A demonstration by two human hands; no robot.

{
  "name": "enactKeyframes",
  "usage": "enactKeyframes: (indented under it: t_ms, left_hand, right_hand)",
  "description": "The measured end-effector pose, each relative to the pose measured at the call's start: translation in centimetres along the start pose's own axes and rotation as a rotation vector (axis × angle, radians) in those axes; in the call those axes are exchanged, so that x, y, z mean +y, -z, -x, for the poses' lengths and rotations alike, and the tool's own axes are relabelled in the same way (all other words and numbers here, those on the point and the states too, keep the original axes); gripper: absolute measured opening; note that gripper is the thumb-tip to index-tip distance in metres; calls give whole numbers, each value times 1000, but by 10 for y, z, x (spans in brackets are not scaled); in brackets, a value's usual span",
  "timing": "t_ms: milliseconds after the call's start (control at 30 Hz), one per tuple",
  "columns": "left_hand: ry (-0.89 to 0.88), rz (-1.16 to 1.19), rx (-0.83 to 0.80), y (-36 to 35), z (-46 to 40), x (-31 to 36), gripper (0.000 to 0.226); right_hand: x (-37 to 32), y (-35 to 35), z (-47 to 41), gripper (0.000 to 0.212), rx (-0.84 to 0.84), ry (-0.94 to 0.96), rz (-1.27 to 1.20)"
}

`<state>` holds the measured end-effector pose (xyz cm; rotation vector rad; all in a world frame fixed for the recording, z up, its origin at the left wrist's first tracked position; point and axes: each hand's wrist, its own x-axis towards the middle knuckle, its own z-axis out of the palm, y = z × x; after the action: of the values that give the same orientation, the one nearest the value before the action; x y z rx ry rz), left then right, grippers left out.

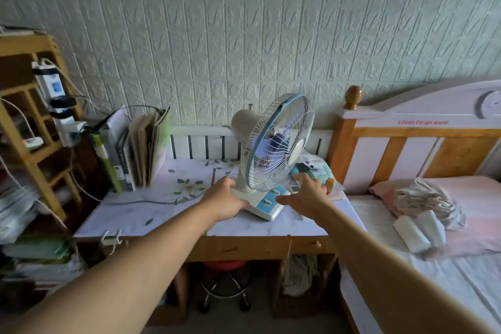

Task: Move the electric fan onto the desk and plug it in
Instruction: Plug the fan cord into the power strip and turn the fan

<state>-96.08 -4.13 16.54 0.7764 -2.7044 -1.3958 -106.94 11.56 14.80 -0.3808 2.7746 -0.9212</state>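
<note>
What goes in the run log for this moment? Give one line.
fan upright on desk | left hand on fan base | right hand open beside base | plug not seen | power strip on shelf

Head-height view down onto desk [151, 214]

One legible text: red lettering on the white top panel of the bed headboard [423, 119], reading "circus troupe world" in small slanted letters; the last word is soft and less certain.

Power strip [53, 89] fixed to the wooden shelf unit [32, 160] at left carries a blue label; print on it too small to read.

Fan base [267, 202] has blue control panels with round knobs; any markings on them not readable.

Book and folder spines [123, 160] standing at the desk's back left: marks visible, none legible.
</note>
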Motion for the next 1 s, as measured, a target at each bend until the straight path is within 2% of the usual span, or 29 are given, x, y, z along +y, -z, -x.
enactKeyframes:
  t_ms: [333, 567, 700, 833, 1000]
  left_hand:
    - [-51, -80, -98, -13, -111, -69, 71]
    - [-102, -14, -100, -41, -208, -125, 75]
    - [-134, 16, -65, -64, -257, -152, 81]
    - [-198, 35, 49, -84, -301, -159, 91]
    - [-326, 125, 116, -103, -340, -148, 82]
  right_hand:
    - [16, -91, -54, 92, -38, -148, 3]
    - [50, -153, -110, 99, -10, -164, 47]
    - [73, -188, -146, 101, -4, -138, 89]
    - [95, -213, -185, 96, 75, -73, 123]
    - [107, -229, -217, 101, 102, -17, 64]
